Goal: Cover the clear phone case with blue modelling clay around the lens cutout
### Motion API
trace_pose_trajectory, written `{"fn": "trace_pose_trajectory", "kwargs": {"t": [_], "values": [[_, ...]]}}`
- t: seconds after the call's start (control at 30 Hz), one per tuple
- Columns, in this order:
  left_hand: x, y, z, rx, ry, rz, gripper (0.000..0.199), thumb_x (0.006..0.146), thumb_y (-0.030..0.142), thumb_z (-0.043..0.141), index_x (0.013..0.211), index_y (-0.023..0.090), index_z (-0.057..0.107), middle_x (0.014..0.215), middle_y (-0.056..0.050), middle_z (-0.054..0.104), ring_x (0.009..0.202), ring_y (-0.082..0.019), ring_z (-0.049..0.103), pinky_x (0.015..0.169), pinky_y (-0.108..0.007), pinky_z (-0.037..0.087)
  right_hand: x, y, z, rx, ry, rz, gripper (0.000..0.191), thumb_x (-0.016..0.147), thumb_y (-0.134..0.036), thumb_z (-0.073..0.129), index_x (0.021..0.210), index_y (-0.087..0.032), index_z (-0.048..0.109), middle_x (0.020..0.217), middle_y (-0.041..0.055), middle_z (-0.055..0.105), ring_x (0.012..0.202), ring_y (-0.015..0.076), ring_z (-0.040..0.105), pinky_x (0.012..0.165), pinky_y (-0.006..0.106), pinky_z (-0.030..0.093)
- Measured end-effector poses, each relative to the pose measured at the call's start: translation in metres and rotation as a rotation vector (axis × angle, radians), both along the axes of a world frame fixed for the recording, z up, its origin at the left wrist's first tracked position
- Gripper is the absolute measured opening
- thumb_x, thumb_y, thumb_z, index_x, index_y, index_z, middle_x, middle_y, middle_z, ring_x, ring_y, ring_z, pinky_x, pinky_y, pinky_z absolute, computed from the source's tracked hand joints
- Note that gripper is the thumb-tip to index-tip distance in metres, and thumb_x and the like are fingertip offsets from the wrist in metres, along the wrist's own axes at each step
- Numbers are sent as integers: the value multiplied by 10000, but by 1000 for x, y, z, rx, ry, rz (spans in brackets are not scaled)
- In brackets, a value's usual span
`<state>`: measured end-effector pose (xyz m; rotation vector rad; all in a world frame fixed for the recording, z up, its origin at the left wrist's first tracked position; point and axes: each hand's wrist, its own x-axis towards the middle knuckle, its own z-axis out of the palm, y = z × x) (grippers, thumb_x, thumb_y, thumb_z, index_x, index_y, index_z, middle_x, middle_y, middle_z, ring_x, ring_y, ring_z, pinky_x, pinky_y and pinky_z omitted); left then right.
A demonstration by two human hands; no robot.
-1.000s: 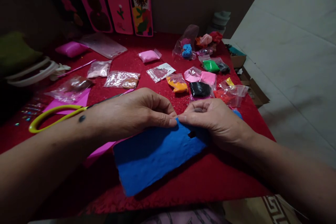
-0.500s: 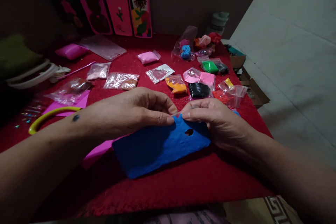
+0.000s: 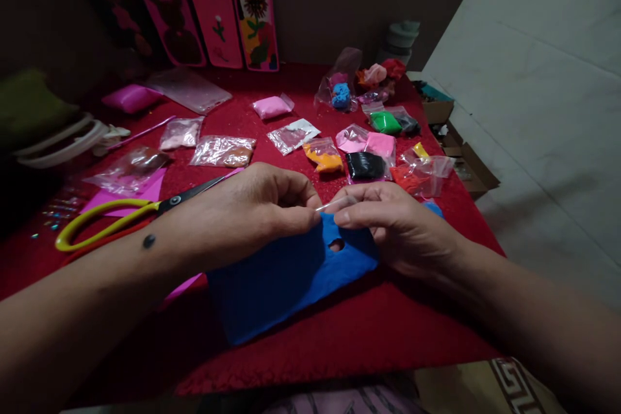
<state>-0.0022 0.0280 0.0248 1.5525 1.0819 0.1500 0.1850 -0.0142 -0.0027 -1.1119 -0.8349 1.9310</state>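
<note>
Between my hands is a phone case (image 3: 286, 284) covered in blue clay, tilted, with a small hole (image 3: 336, 244) near its right end. A strip of clear edge shows at its far side. My left hand (image 3: 272, 200) pinches that far edge between thumb and curled fingers. Close beside it, my right hand (image 3: 383, 213) grips the same edge near the right corner, its thumb on the blue surface. The fingertips behind the case are hidden. Scissors (image 3: 111, 220) with yellow and red handles lie just beyond my left forearm, partly covered by it.
Three decorated phone cases (image 3: 213, 16) lean on the wall at the back. A clear case (image 3: 194, 90) lies before them. Bags of coloured clay, including orange (image 3: 324, 156), black (image 3: 365, 166) and green (image 3: 385, 121), are spread over the red cloth (image 3: 339, 362). Cardboard boxes (image 3: 473, 158) stand off the right edge.
The blue case has shifted slightly left and tilted more, with both hands still gripping its far edge. My left forearm has moved, and more of the scissors now shows.
</note>
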Motion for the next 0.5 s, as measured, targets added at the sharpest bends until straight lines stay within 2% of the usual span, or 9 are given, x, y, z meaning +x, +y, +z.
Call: {"fn": "trace_pose_trajectory", "kwargs": {"t": [0.13,0.3,0.5], "values": [[0,0,0,-36,1,0,127,775,323,665,789,198,648,639,29,597,486,-83,474,396,-163,312,1,0,-4,19,-48,0,113,597,-139,781,677,-140,702,628,-7,661,560,107,614,596,229,489],[1,4,-1,-9,-12,-2,149,781,348,678,827,207,688,688,23,624,547,-90,504,446,-163,352,2,-2,-6,82,-128,9,62,664,-167,751,679,-163,691,633,-25,656,572,98,614,590,216,487],[1,5,-3,-56,-32,27,216,772,412,702,812,202,676,691,18,621,543,-95,510,444,-172,338,2,-2,-6,146,-228,20,54,723,-180,688,673,-160,682,633,-6,664,549,87,554,539,203,414]]}}
